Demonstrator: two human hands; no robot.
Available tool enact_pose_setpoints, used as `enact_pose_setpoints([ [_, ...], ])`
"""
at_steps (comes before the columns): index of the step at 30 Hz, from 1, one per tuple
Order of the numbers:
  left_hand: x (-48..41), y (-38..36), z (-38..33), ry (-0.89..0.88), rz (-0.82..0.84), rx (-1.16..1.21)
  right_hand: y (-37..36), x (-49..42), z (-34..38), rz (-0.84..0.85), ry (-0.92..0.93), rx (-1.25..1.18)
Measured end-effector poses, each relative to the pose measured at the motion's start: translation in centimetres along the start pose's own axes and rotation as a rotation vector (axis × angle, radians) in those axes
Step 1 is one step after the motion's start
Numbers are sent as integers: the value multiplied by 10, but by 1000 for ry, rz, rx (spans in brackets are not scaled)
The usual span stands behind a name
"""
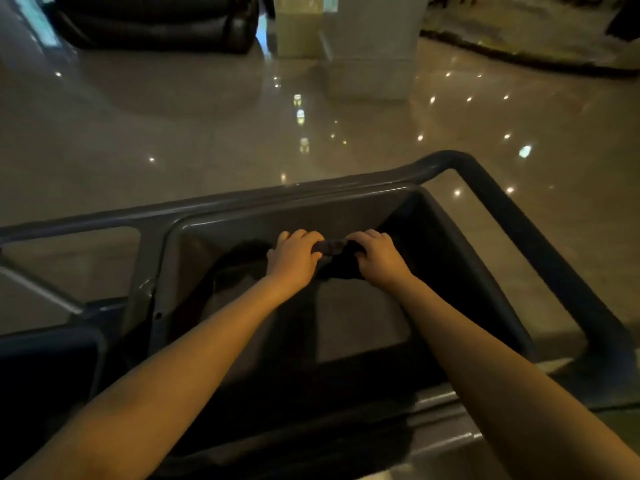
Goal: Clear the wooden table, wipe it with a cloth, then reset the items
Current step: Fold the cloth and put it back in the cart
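A dark cloth [333, 250] is stretched between my two hands over a deep grey plastic tub [221, 223] on a cart. My left hand [294, 259] grips the cloth's left end, and my right hand [379, 256] grips its right end. Part of the cloth hangs down below my hands into the dim tub. The wooden table is not in view.
The cart's dark handle bar [512, 202] curves round the tub's far and right sides. A second dark bin [45, 362] sits at the left. Beyond lies glossy tiled floor [207, 133], a dark sofa [156, 26], a pale pillar [367, 39] and a rug [519, 32].
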State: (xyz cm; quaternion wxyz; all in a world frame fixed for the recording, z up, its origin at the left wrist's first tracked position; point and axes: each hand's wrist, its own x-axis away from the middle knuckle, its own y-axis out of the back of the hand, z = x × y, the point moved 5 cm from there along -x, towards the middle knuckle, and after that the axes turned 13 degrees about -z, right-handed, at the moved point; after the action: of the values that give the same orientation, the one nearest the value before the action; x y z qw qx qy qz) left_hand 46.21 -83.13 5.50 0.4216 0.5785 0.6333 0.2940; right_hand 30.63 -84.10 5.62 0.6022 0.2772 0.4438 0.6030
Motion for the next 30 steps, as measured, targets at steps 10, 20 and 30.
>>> enact_pose_setpoints([
  [10,-9,-28,53,179,136,20,-45,-28,-1,137,-40,-205],
  [20,0,-36,67,294,306,21,-82,-36,-14,444,-78,-360],
  [30,-15,-61,99,352,313,-87,-119,-46,-7,449,74,57],
])
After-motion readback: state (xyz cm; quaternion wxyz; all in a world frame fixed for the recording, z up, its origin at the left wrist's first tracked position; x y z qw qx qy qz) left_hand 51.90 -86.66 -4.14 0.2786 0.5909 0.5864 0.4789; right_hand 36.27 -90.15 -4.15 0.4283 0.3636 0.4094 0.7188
